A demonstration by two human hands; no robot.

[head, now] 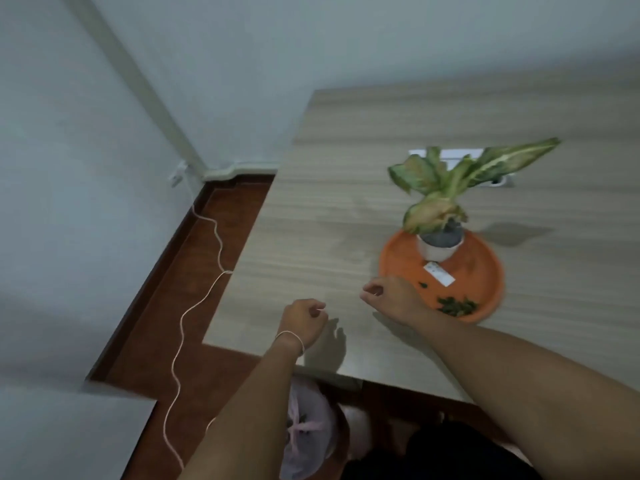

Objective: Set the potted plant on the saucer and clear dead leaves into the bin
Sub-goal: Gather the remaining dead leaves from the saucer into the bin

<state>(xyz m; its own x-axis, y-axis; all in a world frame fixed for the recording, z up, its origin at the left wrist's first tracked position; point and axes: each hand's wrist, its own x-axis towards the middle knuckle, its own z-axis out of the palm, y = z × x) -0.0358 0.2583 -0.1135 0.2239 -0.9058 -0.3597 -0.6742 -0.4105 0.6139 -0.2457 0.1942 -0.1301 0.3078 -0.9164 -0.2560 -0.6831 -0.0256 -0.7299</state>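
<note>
Blurred wooden table [346, 209] shows both hands, left [303, 322] and right [388, 296], grip curled closed; contents unclear.

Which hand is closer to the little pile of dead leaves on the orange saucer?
The right hand: it sits at the saucer's near-left rim, just left of the dead leaves. The left hand is farther left, over bare table.

A pale wood-grain tabletop [346, 209] with a slight sheen carries a smooth orange plastic saucer [485, 268] and a matt white pot [437, 251]; dark reddish polished floor [194, 306] below.
</note>
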